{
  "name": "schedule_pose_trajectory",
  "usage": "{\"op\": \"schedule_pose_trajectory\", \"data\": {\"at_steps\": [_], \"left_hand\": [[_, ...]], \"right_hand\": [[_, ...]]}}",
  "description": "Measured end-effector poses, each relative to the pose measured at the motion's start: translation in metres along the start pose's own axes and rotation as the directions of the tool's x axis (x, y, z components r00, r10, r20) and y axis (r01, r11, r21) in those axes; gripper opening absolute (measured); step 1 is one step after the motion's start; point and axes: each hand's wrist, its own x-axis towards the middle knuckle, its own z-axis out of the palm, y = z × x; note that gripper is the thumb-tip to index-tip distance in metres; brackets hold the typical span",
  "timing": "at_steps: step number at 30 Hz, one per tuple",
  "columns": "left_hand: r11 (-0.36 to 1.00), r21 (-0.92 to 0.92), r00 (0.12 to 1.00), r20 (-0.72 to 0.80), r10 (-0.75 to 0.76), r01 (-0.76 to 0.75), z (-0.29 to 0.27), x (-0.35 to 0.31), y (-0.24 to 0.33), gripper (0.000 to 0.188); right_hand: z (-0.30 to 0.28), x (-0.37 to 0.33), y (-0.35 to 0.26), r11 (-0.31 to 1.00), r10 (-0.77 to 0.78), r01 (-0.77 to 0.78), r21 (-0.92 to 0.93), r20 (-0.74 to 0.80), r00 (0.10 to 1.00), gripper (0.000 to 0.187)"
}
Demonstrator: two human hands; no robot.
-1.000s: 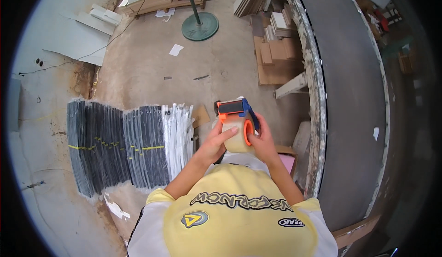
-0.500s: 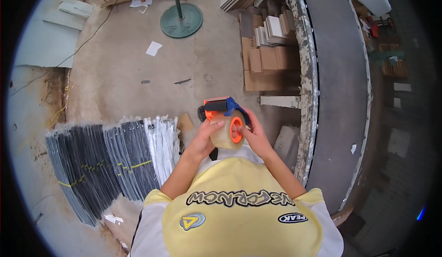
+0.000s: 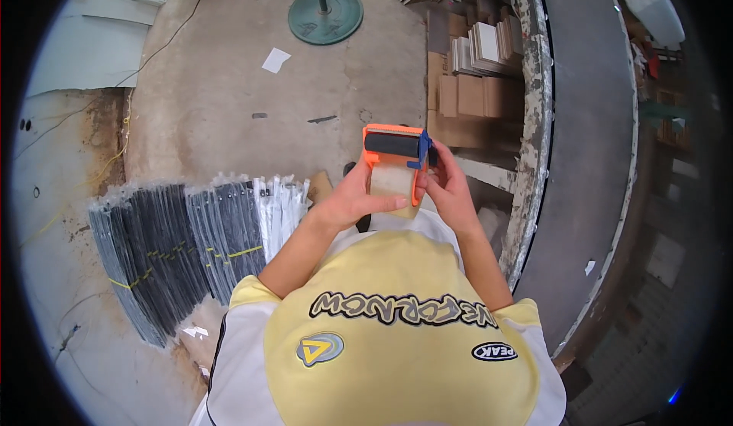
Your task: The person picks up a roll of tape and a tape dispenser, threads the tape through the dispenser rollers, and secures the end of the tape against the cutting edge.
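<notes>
Tape dispenser [image 3: 393, 159] held before the shirt [image 3: 397, 277], its long axis running away from the body: black roller [image 3: 391, 145] at the far end, tape roll [image 3: 389, 185] nearer the chest. Left hand [image 3: 351, 198] grips its left side; right hand [image 3: 452, 193] is curled about its right.

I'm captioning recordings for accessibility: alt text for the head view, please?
A person's left hand and right hand hold an orange-and-blue tape dispenser with black roller and translucent tape roll. Plastic-wrapped dark and white strips sit at left; a long dark-grey surface runs at right.
</notes>
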Motion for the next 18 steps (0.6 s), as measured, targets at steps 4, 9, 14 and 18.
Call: {"op": "schedule_pose_trajectory", "data": {"at_steps": [4,9,14,18], "left_hand": [[0.991,0.126,0.999,-0.002,0.046,-0.046,0.007,0.039,0.013,0.074],[0.975,0.220,0.999,-0.030,0.035,-0.028,0.046,0.098,0.034,0.087],[0.976,0.219,0.995,-0.089,0.044,-0.024,0.083,0.156,0.044,0.096],[0.961,0.274,0.999,0.025,0.034,-0.040,0.113,0.185,0.057,0.092]], "right_hand": [[-0.021,0.026,-0.007,0.987,-0.092,0.091,-0.129,0.002,0.996,0.068],[-0.061,0.053,-0.007,0.964,-0.039,0.041,0.262,-0.011,0.999,0.077],[-0.101,0.072,-0.034,0.936,-0.126,0.143,0.321,-0.073,0.989,0.084],[-0.147,0.086,-0.046,0.928,-0.162,0.161,0.337,-0.024,0.986,0.093]]}}
